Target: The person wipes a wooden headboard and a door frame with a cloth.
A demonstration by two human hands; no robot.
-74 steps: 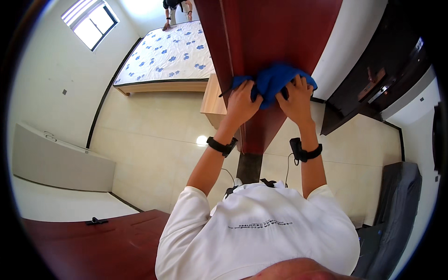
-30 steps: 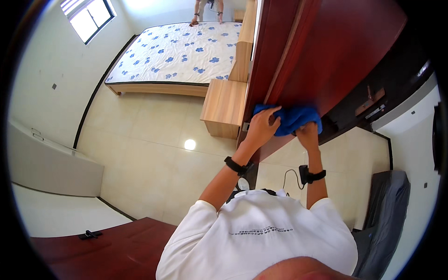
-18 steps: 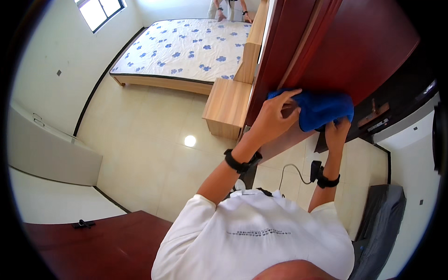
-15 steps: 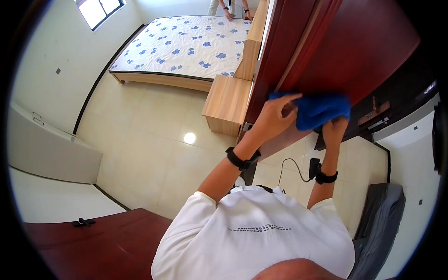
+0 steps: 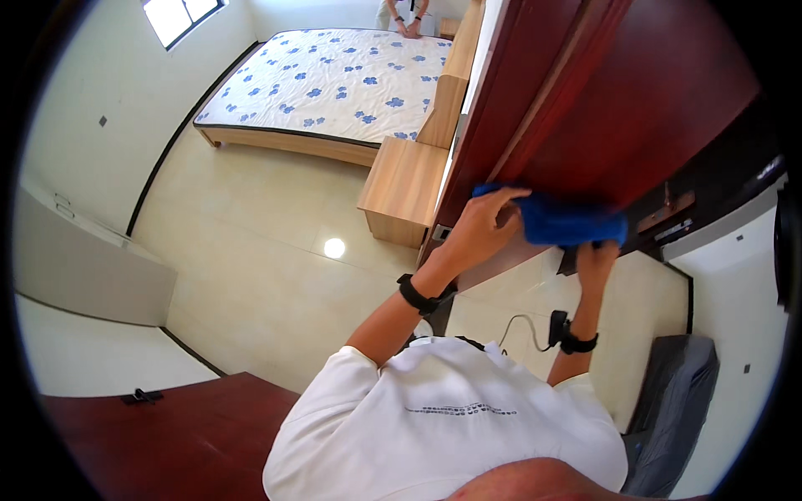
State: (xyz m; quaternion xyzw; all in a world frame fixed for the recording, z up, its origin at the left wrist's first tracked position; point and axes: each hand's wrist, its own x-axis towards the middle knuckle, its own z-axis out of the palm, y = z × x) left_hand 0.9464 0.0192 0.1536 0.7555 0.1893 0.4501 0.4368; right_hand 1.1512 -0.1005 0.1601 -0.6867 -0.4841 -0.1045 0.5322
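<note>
A blue cloth [image 5: 576, 224] lies against the lower part of a dark red wooden door [image 5: 660, 100], smeared a little by motion. My left hand [image 5: 484, 230] is at the cloth's left end, beside the door's edge, its index finger and thumb curled over the fabric. From below, my right hand [image 5: 596, 263] grips the cloth's right end; its fingertips are partly hidden by the fabric. Both wrists carry black straps, and a cable hangs from the small black device [image 5: 558, 328] on the right one.
A mattress with blue flowers [image 5: 334, 79] rests on a wooden bed frame, where another person's hands [image 5: 409, 29] touch its far edge. Beside the door stands a wooden nightstand [image 5: 401, 179]. A second red door panel [image 5: 184, 426] is at lower left, a dark grey covered object [image 5: 677, 409] at right.
Both my hands and the blue cloth have moved down the door, toward me, and the cloth looks flatter. The other person's hands have come together at the mattress edge.
</note>
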